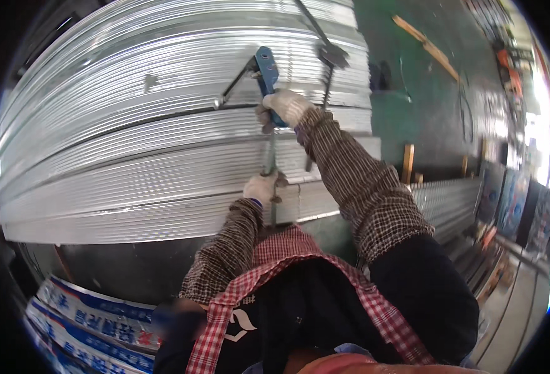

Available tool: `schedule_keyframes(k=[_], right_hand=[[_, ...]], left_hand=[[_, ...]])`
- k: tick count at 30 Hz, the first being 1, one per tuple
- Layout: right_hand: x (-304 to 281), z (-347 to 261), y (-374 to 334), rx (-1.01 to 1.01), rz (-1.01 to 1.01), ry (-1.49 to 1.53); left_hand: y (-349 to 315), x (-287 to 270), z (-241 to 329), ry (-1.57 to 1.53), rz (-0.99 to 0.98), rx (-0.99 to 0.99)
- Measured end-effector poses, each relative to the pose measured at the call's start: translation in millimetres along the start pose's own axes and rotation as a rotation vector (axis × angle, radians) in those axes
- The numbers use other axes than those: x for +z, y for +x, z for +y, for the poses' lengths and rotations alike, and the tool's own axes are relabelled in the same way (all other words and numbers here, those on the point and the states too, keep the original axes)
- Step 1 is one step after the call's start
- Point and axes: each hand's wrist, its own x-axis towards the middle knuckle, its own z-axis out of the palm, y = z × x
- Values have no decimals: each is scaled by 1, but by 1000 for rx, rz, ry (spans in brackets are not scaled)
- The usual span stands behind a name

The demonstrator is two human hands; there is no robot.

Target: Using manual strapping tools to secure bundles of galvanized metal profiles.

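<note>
Long silvery metal profiles point(119, 187) lie stacked side by side in bundles in front of me. My right hand point(287, 107), in a white knitted glove, is closed on a blue strapping tool point(267, 67) above the stack; its dark lever point(234, 82) sticks out to the left. A green strap point(270, 153) runs from the tool toward me across the profiles. My left hand point(262, 189), gloved too, is closed on this strap near the stack's close edge. The right fingertips are partly hidden behind the tool.
A dark long-handled tool point(332, 56) lies across the profiles beyond my right hand. A wooden strip point(426, 47) rests on the green floor point(390, 118) to the right. Blue-and-white printed packs point(94, 311) lie at the lower left. More metal profiles point(448, 199) stand to my right.
</note>
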Motion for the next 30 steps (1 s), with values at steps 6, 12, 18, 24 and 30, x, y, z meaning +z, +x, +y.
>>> schedule_keyframes(k=[6,12,18,24,30], right_hand=[[4,105,-163,-43,297,990],[-77,214,-165,141,624,658],[-83,215,-152,452,607,-294],[-152,278,-152,-292,768,-110],[-147,160,-105,551,284,-440]], left_hand=[[-30,14,27,-84,76,-34],[-26,30,35,-154,90,84],[-3,18,19,-255,202,68],[2,29,23,-350,160,77],[1,30,22,-353,163,38]])
